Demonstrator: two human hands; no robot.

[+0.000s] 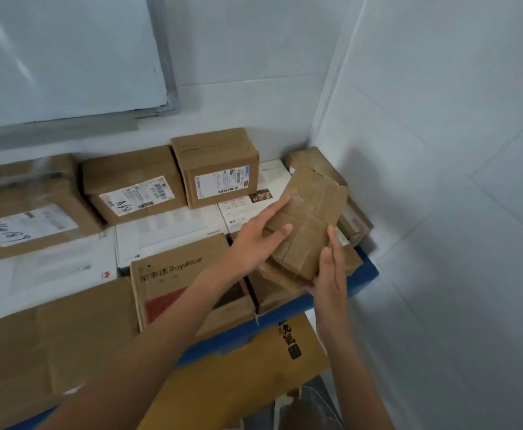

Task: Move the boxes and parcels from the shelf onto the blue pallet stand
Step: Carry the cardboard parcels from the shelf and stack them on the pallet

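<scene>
Nearest the camera, a yellow-brown flattened carton [247, 377] with black printed characters leans against the front edge of the blue pallet stand [288, 319], low and right of centre. A large plain brown cardboard sheet [52, 346] lies on the near left of the stand.

Just beyond, both forearms reach in from the near edge toward the right end of the stand. The hands are apart, one on each side of a small brown taped parcel [308, 225], which is tilted and raised above the boxes there. The left hand [258, 240] grips its left side, thumb across the upper face and fingers along the edge; the right hand [331, 268] holds the near right corner, fingers underneath and thumb pointing up along the side. Whether the parcel touches the crumpled brown boxes beneath it cannot be told.

Left of the hands lies a brown carton printed in red and black [179, 287]. Behind it are flat white boxes [167, 234]. Farther back, against the white tiled wall, stand three brown boxes with shipping labels: a wide left one [27, 206], a middle one [133, 184], and a taller one [216, 166]. Another brown box [313, 162] sits in the far right corner. A whiteboard [64, 54] hangs on the wall above.
</scene>
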